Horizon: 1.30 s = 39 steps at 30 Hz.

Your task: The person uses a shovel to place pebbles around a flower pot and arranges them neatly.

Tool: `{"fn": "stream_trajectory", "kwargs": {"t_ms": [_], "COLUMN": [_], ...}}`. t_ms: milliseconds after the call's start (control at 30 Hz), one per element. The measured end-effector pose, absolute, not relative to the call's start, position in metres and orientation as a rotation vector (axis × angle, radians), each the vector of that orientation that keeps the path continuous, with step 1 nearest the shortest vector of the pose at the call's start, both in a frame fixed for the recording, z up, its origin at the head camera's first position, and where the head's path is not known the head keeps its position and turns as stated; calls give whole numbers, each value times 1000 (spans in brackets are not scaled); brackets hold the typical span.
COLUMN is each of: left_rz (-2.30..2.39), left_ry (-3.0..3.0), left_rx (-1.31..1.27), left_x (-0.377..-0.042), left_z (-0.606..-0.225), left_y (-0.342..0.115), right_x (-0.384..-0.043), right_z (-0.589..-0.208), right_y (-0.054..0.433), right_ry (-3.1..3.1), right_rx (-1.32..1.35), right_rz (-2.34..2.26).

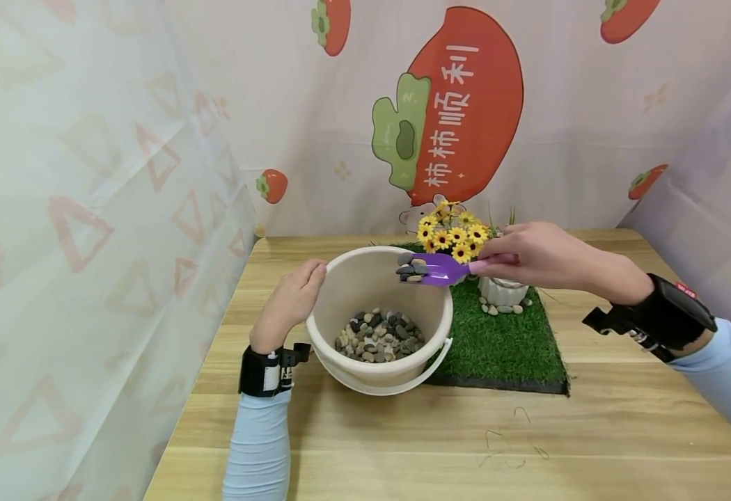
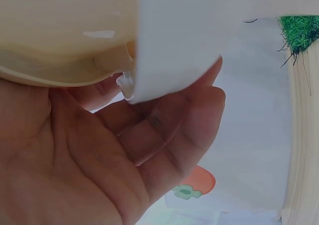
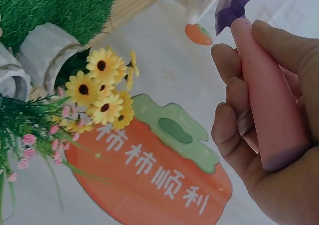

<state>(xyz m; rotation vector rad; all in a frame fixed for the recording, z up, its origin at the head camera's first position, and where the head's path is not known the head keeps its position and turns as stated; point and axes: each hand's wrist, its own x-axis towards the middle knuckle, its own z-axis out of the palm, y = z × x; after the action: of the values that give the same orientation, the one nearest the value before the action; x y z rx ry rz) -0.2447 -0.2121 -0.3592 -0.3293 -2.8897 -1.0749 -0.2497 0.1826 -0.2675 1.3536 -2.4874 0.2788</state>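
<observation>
In the head view my right hand (image 1: 531, 255) grips the pink handle (image 3: 269, 98) of a small purple shovel (image 1: 442, 268). Several grey and tan pebbles (image 1: 412, 270) lie on its blade, above the right side of a cream bucket (image 1: 323, 334). My left hand (image 1: 290, 303) holds the bucket's left rim. Up close in the left wrist view, the curled fingers (image 2: 174, 135) lie beneath and around the outer wall. More pebbles (image 1: 378, 337) cover part of the bucket's bottom. A white bail handle (image 1: 397, 391) hangs down at the front.
Behind the shovel, a green turf mat (image 1: 503, 348) bears white pots (image 1: 500, 291) ringed by pebbles. Yellow flowers (image 1: 453, 233) and pink flowers (image 3: 30, 140) stand there. Thin loose strands (image 1: 497, 438) lie on the wooden table (image 1: 403, 459). Printed curtains (image 1: 315, 125) enclose the back and sides.
</observation>
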Motion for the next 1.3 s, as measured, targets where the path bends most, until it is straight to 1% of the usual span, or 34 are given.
{"fn": "stream_trajectory", "kwargs": {"t_ms": [600, 800, 900, 1033, 1233, 1300], "left_rz": [-1097, -1094, -1084, -1066, -1064, -1064], "left_ry": [-2903, -2901, -2895, -2892, -2894, -2891], "left_rx": [-352, -350, -344, -343, -348, -351], "left_x": [-249, -247, -246, -245, -245, -246], "left_z": [-354, -355, -355, -356, -359, -360], "left_y": [-210, -210, -211, -211, -212, -212], "right_x": [-247, -242, -242, -243, -245, -245], "right_z": [-294, -304, -308, -317, -340, -348], "right_y": [230, 240, 243, 247, 252, 253], "right_ry": [-2608, -2797, -2844, -2838, -2764, -2790], "right_rx": [1082, 879, 821, 817, 894, 871], "right_rz": [384, 453, 439, 454, 471, 487]}}
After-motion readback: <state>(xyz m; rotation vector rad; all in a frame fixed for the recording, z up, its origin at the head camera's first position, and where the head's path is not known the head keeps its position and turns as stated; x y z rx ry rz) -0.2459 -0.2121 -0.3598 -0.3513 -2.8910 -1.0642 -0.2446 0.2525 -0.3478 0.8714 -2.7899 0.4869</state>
